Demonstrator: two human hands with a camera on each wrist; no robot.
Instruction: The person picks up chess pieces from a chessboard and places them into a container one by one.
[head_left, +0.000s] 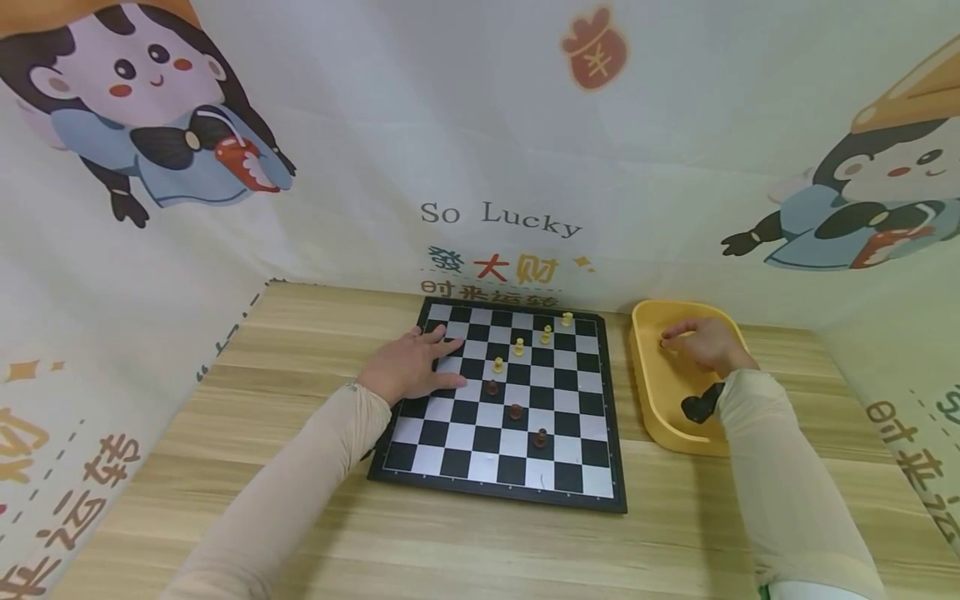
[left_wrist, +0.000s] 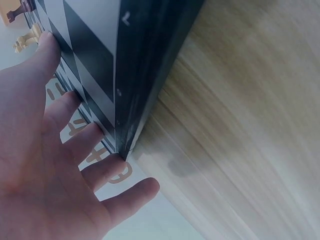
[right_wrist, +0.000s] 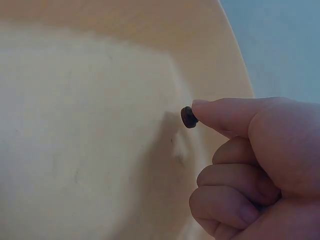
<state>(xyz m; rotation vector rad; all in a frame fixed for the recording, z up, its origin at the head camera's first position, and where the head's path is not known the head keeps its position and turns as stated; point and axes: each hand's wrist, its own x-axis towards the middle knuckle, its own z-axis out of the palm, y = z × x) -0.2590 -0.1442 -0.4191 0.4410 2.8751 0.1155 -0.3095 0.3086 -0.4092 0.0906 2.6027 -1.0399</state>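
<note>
Over the yellow tray point(head_left: 667, 435), my right hand point(head_left: 708, 343) pinches a small dark chess piece point(right_wrist: 187, 117) between thumb and forefinger; its other fingers are curled in. Most of that piece is hidden by the fingertips. My left hand point(head_left: 405, 367) rests on the left side of the chessboard point(head_left: 609, 467), fingers spread and nothing held. In a diagonal line on the board stand several pale yellow pieces, the nearest a yellow chess piece point(head_left: 498, 365). Dark red pieces follow: one point(head_left: 492, 387), a second point(head_left: 515, 412) and a third point(head_left: 541, 438).
The board and tray sit on a wood-grain table point(head_left: 450, 550). A printed white cloth point(head_left: 337, 167) hangs behind and at both sides. A black wrist camera point(head_left: 701, 406) on the right wrist covers part of the tray.
</note>
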